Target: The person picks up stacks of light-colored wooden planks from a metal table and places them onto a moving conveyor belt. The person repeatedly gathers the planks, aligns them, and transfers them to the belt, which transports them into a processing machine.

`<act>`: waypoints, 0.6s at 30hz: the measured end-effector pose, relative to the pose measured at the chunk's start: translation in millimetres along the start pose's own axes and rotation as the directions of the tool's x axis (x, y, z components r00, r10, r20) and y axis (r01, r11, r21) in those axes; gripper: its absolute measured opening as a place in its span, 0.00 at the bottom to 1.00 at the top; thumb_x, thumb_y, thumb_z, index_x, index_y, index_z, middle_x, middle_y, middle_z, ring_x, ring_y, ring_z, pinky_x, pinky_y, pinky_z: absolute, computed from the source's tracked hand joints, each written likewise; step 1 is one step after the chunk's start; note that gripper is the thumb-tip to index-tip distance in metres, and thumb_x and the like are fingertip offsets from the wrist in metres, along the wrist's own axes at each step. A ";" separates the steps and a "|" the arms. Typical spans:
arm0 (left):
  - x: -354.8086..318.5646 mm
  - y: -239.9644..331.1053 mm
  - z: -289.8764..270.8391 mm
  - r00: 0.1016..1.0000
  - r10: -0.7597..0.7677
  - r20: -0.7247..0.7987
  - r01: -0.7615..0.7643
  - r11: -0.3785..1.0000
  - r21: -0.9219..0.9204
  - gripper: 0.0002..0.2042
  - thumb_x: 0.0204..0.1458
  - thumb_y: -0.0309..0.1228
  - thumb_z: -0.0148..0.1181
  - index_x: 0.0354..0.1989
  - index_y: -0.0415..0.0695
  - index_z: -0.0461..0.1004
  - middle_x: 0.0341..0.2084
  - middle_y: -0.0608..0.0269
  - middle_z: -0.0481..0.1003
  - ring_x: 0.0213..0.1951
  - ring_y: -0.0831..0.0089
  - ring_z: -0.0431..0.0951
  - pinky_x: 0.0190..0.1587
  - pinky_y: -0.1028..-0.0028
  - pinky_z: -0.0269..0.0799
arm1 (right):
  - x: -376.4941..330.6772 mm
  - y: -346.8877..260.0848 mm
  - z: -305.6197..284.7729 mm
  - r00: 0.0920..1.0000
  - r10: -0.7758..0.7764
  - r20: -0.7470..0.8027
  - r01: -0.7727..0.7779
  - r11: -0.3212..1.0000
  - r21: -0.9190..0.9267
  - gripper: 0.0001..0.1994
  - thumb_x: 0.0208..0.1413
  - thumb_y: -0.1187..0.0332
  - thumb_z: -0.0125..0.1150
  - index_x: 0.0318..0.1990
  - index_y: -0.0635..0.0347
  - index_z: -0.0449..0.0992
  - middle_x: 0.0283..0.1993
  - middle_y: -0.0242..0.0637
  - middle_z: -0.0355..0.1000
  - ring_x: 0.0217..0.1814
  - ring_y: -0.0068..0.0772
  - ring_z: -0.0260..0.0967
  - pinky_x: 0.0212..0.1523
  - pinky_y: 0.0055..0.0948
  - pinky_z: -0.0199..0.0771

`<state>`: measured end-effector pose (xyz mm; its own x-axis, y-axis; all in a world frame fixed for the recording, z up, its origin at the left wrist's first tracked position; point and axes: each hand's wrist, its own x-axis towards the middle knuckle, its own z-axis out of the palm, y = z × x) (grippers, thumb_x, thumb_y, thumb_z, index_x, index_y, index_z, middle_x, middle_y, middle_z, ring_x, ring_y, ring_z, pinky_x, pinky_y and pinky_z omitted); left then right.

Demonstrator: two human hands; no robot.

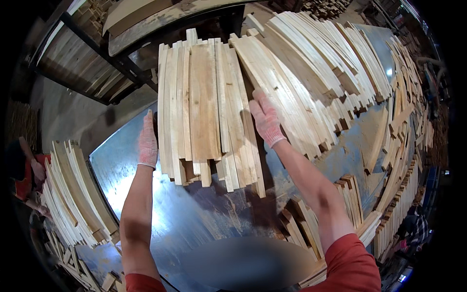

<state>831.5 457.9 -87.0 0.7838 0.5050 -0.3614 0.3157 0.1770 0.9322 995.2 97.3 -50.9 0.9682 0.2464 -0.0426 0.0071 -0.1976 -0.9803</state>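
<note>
A stack of pale wooden strips (204, 104) lies lengthwise in front of me, its near ends uneven. My left hand (148, 142), in a pink and white glove, is upright along the left side of this stack with its fingers straight. My right hand (266, 119), gloved alike, has its fingers stretched out in the gap between this stack and a second stack of strips (282, 92) on the right. Neither hand is closed round a strip. Whether the palms touch the wood, I cannot tell. Under the stacks is a shiny metal table (170, 228).
More strips (321, 53) are piled at the far right, with loose strips (401, 112) beyond them. Short blocks (301, 221) stand near my right forearm. At the left, strips (73, 194) lie near another person's hands (39, 170). A dark metal frame (92, 53) stands at the back left.
</note>
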 end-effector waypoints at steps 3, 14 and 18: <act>28.3 -32.3 3.5 0.986 0.167 -0.006 -0.124 0.757 0.641 0.29 0.73 0.53 0.38 0.72 0.47 0.64 0.65 0.51 0.69 0.59 0.61 0.74 0.60 0.57 0.70 | 16.0 14.3 29.0 0.995 0.076 -0.064 -0.064 0.983 0.170 0.29 0.70 0.64 0.59 0.75 0.63 0.62 0.74 0.43 0.67 0.75 0.32 0.62 0.74 0.29 0.59; -86.3 -32.8 -4.7 0.975 -0.186 0.119 0.218 0.903 -0.370 0.33 0.69 0.50 0.55 0.75 0.43 0.61 0.69 0.58 0.67 0.65 0.68 0.71 0.68 0.68 0.68 | -89.5 -4.0 22.5 0.931 0.323 0.169 -0.353 0.687 0.635 0.41 0.62 0.74 0.63 0.80 0.64 0.49 0.79 0.47 0.54 0.78 0.41 0.56 0.77 0.38 0.56; -175.9 -8.2 -13.3 0.943 -0.282 0.174 0.330 0.850 -0.412 0.36 0.67 0.54 0.56 0.76 0.45 0.60 0.69 0.61 0.67 0.65 0.69 0.70 0.69 0.68 0.67 | -163.5 -8.4 22.0 0.836 0.465 0.291 -0.534 0.568 0.626 0.38 0.58 0.74 0.67 0.75 0.63 0.57 0.66 0.43 0.68 0.62 0.38 0.71 0.66 0.41 0.74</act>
<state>683.9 378.9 -30.8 0.7436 0.2795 -0.6075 0.3067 0.6648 0.6812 831.4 79.5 -39.9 0.7399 0.3902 -0.5480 -0.6697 0.3506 -0.6547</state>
